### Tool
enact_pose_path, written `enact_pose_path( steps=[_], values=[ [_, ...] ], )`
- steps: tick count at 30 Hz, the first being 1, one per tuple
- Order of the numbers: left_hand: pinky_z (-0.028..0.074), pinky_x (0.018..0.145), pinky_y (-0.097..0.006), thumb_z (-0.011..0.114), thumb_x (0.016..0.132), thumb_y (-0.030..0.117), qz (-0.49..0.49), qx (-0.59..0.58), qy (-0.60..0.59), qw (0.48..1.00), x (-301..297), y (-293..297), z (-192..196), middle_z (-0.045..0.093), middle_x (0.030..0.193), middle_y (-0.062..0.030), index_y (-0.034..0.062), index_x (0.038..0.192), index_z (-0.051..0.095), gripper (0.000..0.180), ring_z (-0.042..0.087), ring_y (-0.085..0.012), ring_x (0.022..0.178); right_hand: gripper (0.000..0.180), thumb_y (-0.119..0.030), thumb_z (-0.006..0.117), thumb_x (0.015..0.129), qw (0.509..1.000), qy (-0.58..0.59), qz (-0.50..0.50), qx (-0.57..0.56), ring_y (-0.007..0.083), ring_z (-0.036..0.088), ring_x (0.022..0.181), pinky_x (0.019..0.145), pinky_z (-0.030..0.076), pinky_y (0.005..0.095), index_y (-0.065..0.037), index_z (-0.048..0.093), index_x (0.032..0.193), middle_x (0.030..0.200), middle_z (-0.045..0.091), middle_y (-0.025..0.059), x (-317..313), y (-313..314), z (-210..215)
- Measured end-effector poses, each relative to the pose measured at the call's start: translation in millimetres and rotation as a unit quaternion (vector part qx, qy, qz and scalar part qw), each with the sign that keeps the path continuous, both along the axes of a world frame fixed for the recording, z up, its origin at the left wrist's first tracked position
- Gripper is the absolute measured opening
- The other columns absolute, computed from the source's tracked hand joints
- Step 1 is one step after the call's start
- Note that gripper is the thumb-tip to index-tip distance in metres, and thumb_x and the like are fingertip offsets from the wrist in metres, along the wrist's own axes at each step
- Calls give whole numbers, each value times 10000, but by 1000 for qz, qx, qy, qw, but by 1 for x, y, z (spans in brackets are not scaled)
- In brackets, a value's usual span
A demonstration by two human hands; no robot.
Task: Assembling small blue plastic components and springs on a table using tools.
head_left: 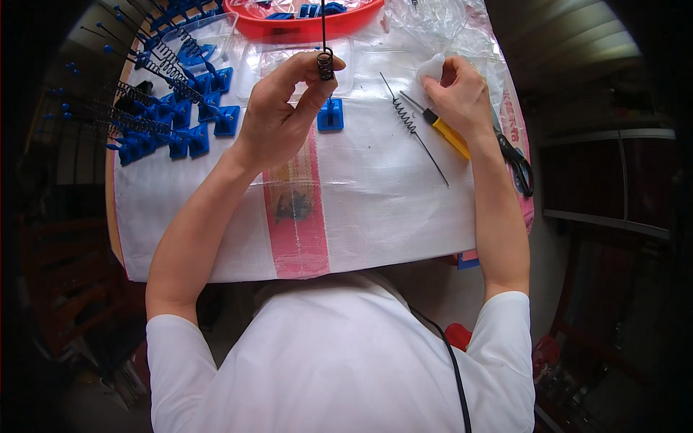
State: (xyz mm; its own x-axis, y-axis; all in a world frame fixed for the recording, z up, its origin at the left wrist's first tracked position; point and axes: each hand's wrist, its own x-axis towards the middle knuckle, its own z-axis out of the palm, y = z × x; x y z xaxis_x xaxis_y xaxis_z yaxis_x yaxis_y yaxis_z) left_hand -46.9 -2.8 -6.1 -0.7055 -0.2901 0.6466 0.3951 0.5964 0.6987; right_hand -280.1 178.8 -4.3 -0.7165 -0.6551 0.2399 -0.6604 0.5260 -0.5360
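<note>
My left hand (281, 108) pinches a black coil spring (325, 66) between thumb and fingertips. The spring's straight wire points up, and its lower end reaches toward a small blue square base (330, 115) below; whether they are joined I cannot tell. On the right, my right hand (462, 94) has its fingers closed on a small white squeeze bottle (431, 69) with a narrow tip. Near that hand lie a yellow-handled screwdriver (449, 134) and a loose black spring (406, 117) with long straight ends.
Several blue bases with springs (180, 108) crowd the far left. A red basin (307, 26) of blue parts stands at the back, before it a clear plastic tray (256, 61). Clear plastic bags (469, 29) lie far right, black-handled scissors (518, 162) by the right edge. White woven sheeting (390, 216) covers the table.
</note>
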Motion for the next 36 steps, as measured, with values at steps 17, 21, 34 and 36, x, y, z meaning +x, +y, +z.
enact_pose_path(
  steps=[17, 21, 34, 36],
  values=[
    [544, 826, -310, 645, 961, 53, 4, -17, -11, 1000, 0, 0, -1, 684, 975, -54, 48, 1174, 642, 213, 663, -167, 905, 361, -284, 751, 775, 1000, 20, 17, 13, 308, 690, 807, 775, 531, 404, -20, 662, 1005, 847, 696, 128, 4, 1, 6],
    [547, 823, -309, 643, 962, 52, 5, -18, -13, 1000, 0, 1, 0, 687, 977, -52, 52, 1173, 644, 211, 666, -165, 907, 347, -281, 747, 778, 1000, 20, 13, 17, 313, 690, 806, 770, 532, 408, -19, 662, 989, 836, 695, 130, 5, 1, 7],
    [544, 808, -310, 619, 973, 43, 2, -34, -25, 999, -1, 2, 4, 678, 970, -62, 48, 1190, 631, 217, 668, -168, 906, 329, -248, 738, 786, 998, 57, 38, -4, 329, 689, 797, 759, 531, 416, 0, 661, 988, 833, 691, 156, 1, 2, 2],
    [543, 810, -310, 622, 970, 41, 2, -40, -27, 999, -1, 2, 4, 676, 975, -63, 47, 1192, 628, 222, 668, -169, 911, 331, -247, 738, 787, 997, 58, 41, -3, 330, 688, 794, 759, 530, 418, 1, 661, 991, 830, 690, 156, 0, 2, 1]
  ],
)
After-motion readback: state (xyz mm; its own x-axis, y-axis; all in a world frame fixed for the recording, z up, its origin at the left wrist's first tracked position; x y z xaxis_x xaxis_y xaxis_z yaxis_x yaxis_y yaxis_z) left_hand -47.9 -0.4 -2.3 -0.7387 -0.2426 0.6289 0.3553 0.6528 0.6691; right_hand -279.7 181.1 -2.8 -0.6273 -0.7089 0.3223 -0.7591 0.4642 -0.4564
